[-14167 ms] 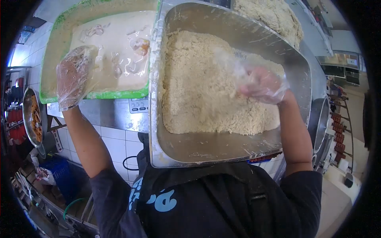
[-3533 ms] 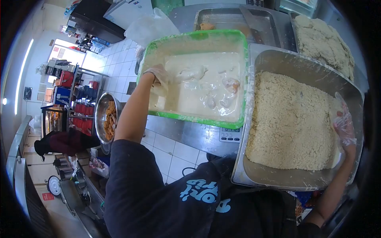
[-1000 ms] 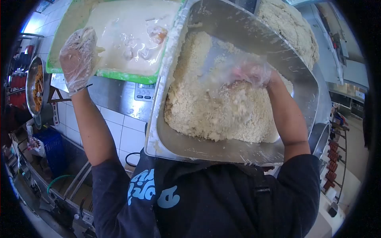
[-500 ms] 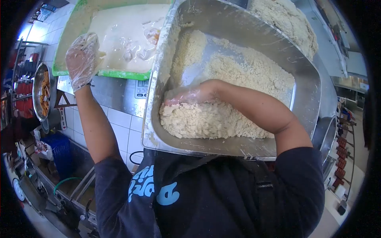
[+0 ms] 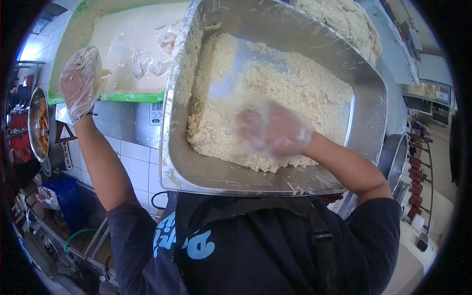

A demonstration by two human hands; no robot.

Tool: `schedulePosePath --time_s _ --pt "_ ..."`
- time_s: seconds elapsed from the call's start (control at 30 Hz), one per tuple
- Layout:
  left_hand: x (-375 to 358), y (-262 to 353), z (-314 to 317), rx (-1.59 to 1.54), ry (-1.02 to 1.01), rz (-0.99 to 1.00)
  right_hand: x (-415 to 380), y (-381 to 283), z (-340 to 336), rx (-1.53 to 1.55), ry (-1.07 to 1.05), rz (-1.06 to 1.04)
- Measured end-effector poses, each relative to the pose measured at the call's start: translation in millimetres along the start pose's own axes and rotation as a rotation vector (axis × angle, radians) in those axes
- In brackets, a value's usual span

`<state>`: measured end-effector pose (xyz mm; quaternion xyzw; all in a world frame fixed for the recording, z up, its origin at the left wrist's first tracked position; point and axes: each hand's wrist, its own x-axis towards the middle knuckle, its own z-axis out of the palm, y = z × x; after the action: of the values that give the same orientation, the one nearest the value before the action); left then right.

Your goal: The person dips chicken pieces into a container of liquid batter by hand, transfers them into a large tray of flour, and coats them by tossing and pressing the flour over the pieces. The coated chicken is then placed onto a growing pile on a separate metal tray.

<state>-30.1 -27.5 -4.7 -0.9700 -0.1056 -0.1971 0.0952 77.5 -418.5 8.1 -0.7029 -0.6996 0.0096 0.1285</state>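
Observation:
My left hand (image 5: 80, 82), in a clear plastic glove, hovers over or rests at the near left rim of a green tub (image 5: 129, 97). Its fingers look curled together, and what they hold, if anything, is hidden. Milky white batter (image 5: 120, 42) fills the tub, with a few wet pale pieces (image 5: 166, 42) partly sunk in it. My right hand (image 5: 280, 129), gloved too, is inside a deep steel pan (image 5: 231, 184), over crumbly pale flour (image 5: 300, 93). Motion smears its fingers, so their shape does not show. Flour is heaped around and under that hand.
A mound of floury breading (image 5: 344, 22) lies beyond the pan. Between tub and pan a digital scale (image 5: 156, 114) shows on the steel counter. A steel bowl of orange-brown food (image 5: 38, 123) stands far left, above a blue crate (image 5: 67, 199). Another metal bowl (image 5: 393, 157) is at right.
My right hand has moved right and toward me through the flour, away from the pan's left wall. The heap in front is flatter. My left hand keeps its place by the tub; the view has shifted.

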Motion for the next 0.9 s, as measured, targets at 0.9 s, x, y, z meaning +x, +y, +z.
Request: schedulePosePath --time_s 0.9 --pt "2 5 4 -0.373 0.006 -0.198 73 35 -5 0.346 -1.277 0.185"
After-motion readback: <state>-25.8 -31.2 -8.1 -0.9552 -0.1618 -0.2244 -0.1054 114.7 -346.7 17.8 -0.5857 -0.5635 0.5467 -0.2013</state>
